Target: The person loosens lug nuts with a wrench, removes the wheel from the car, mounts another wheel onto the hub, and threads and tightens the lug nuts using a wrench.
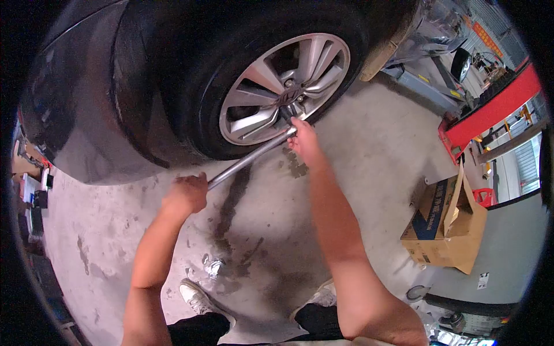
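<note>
A long metal bar wrench point(248, 158) runs slantwise in front of a car wheel point(287, 92) with silver spokes. My left hand point(189, 192) is closed round the wrench's lower left end. At its upper right end, my right hand point(303, 140) grips the wrench head, close to a dark socket point(288, 113) that reaches to the wheel's hub area. Whether the socket is seated on a nut is too small to tell. The black tire point(202, 109) surrounds the rim under the dark car body point(86, 104).
An open cardboard box point(444, 230) stands on the concrete floor point(271, 230) at the right. Behind it is a red lift post point(496, 109). A grey lift arm point(421, 83) lies past the wheel. Shelves with items line the far left. Two shoes stand below.
</note>
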{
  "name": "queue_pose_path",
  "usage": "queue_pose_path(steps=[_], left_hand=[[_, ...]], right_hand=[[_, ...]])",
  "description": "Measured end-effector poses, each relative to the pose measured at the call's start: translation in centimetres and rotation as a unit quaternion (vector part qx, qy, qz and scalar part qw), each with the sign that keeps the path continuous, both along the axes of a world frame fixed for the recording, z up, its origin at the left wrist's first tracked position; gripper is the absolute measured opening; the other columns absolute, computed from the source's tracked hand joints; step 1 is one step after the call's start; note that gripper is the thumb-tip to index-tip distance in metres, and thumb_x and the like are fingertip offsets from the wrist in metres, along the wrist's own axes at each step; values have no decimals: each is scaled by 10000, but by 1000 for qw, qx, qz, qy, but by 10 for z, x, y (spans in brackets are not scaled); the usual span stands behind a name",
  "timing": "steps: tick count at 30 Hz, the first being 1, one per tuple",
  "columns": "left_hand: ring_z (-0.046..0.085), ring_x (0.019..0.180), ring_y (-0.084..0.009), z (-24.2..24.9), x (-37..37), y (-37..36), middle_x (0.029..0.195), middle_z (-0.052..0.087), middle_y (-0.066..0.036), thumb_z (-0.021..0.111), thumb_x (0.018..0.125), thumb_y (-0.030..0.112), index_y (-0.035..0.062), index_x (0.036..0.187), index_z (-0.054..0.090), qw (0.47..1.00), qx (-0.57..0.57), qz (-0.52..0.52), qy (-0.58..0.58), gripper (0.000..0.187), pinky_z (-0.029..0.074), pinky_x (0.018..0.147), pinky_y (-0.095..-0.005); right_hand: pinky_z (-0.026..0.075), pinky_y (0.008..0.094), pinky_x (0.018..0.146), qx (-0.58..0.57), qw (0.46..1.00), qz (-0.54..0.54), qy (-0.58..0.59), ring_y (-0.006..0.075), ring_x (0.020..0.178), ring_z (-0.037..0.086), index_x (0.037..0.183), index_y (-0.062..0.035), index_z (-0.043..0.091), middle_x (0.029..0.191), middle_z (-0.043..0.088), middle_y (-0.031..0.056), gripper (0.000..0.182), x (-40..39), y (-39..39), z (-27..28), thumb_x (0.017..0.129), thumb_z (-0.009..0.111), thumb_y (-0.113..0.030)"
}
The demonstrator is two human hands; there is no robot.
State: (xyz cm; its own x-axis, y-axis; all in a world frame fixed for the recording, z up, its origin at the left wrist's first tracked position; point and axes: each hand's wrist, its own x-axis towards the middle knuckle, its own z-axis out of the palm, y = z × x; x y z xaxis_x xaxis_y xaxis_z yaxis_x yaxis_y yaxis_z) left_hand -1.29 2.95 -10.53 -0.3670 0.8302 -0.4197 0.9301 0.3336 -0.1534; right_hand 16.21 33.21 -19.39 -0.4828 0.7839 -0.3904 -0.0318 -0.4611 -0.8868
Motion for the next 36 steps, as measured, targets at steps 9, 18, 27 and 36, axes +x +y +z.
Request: queue_pose_path(steps=[9,18,27,36], left_hand=[[676,1016,-354,83,7,-23,1029,698,-211,568,952,280,-3,1345,524,982,184,2,35,486,513,885,-484],[631,1137,-398,-84,-61,5,1151,664,-257,556,1001,372,-12,1238,526,962,23,67,-263,452,483,960,-475],[659,1035,-410,36,-33,-15,1056,690,-244,587,994,384,15,1203,519,975,2,99,-199,430,508,872,-470],[653,1041,-432,66,-33,-8,1081,688,-252,603,978,385,46,1182,594,980,23,127,-149,395,503,884,-498]], right_hand=[[443,295,566,-126,990,12,55,139,632,537,958,-109,590,776,558,1,290,-3,7,-6,953,645,-394],[452,270,501,93,994,-30,-43,104,519,508,1096,-23,629,726,559,1,419,-12,-1,-14,959,668,-417],[381,257,472,-69,991,-14,113,101,542,480,918,-93,602,762,624,23,266,-9,1,-12,986,639,-348],[407,243,503,-53,993,6,108,94,577,525,943,-105,631,792,636,15,228,-6,-3,-5,969,645,-331]])
